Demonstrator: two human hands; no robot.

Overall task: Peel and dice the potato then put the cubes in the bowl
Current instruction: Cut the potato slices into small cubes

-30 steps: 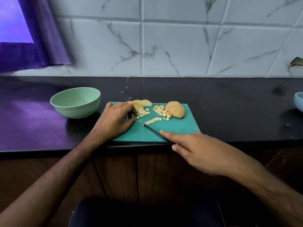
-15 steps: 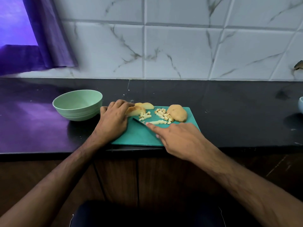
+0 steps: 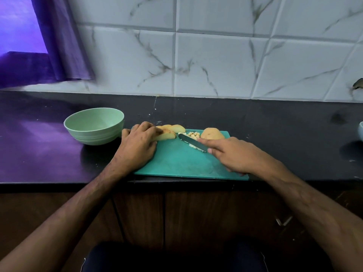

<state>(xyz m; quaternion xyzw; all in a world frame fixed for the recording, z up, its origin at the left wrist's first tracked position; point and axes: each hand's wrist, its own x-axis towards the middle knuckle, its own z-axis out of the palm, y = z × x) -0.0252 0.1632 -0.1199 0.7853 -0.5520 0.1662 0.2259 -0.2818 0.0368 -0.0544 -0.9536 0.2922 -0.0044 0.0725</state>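
A teal cutting board (image 3: pixel 182 163) lies on the black counter. My left hand (image 3: pixel 137 147) holds a potato slice (image 3: pixel 167 136) at the board's far left, with more slices (image 3: pixel 176 127) just behind it. My right hand (image 3: pixel 233 156) grips a knife (image 3: pixel 193 142), forefinger along its back, blade pointing left toward the slices. Small potato cubes (image 3: pixel 193 135) lie beside and under the blade. A larger peeled potato piece (image 3: pixel 212 133) sits at the board's far right. The empty pale green bowl (image 3: pixel 94 125) stands left of the board.
A marbled tile wall runs behind the counter. A purple curtain (image 3: pixel 59 42) hangs at the upper left. The rim of a pale blue bowl (image 3: pixel 361 130) shows at the right edge. Brown cabinet doors lie below the counter edge.
My right hand has brought the knife forward and to the right, up to the cubes. My left hand has shifted onto the potato slice at the board's far left.
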